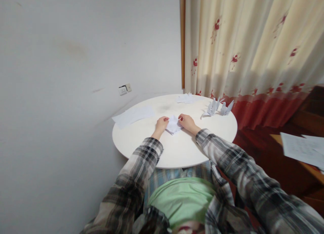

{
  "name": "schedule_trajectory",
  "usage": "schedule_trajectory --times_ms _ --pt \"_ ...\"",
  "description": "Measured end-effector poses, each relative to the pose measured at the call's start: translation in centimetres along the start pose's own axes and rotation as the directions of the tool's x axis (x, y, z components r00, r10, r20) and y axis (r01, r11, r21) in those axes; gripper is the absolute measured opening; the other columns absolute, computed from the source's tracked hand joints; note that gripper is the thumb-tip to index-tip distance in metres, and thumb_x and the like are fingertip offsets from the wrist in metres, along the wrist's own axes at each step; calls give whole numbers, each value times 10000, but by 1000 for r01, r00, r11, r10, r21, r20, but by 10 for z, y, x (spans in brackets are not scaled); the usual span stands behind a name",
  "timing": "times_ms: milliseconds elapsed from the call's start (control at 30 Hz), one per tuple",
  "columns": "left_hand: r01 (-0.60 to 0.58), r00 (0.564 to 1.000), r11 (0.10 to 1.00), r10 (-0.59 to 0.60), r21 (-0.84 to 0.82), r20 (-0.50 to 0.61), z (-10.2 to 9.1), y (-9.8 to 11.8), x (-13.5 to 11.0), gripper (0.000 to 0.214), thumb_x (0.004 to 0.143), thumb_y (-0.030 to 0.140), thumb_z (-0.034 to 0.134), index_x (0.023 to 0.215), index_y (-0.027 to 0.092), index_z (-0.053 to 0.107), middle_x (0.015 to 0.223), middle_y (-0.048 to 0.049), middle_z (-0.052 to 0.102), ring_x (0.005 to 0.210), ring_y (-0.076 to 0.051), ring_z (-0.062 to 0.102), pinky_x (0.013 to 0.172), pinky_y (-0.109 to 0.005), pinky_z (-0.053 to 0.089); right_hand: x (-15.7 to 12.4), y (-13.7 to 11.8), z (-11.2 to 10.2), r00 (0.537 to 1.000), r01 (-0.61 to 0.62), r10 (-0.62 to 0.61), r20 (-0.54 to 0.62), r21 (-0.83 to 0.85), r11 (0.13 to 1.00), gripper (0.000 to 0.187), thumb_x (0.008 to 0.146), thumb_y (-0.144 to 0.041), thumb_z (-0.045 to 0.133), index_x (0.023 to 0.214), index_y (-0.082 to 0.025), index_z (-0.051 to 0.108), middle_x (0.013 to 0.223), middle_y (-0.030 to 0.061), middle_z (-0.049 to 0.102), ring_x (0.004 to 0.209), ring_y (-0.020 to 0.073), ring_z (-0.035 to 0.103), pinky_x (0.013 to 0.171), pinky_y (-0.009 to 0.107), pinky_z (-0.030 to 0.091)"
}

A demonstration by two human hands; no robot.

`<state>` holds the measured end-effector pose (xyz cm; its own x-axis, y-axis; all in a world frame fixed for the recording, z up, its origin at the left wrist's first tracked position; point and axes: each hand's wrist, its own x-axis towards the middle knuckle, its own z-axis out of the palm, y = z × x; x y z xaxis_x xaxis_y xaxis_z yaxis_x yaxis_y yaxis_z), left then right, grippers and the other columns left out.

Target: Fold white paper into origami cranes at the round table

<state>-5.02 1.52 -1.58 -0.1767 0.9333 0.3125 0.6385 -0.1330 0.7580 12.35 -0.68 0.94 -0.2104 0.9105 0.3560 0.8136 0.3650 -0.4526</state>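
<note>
A small folded piece of white paper (pixel 173 125) lies near the middle of a round white table (pixel 177 149). My left hand (pixel 161 122) pinches its left edge with curled fingers. My right hand (pixel 186 121) grips its right edge the same way. Both arms wear plaid sleeves and reach forward over the table's near rim.
Two folded paper cranes (pixel 218 107) stand at the table's far right. A flat white sheet (pixel 133 115) lies at the left edge, more paper scraps (pixel 186 98) at the back. A grey wall stands left, a flowered curtain (pixel 253 51) behind, and a wooden surface with papers (pixel 302 148) right.
</note>
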Motion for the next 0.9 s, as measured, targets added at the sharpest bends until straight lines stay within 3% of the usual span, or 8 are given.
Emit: schedule_trajectory --times_ms 900 --pt "-5 1000 1000 5 -29 -8 1 -3 2 288 682 66 483 859 153 693 850 -54 701 752 -135 619 685 -216 471 1 0 1 1000 7 -7 -11 -14 1000 256 786 -195 470 988 -179 625 947 60 675 841 156 590 703 230 396"
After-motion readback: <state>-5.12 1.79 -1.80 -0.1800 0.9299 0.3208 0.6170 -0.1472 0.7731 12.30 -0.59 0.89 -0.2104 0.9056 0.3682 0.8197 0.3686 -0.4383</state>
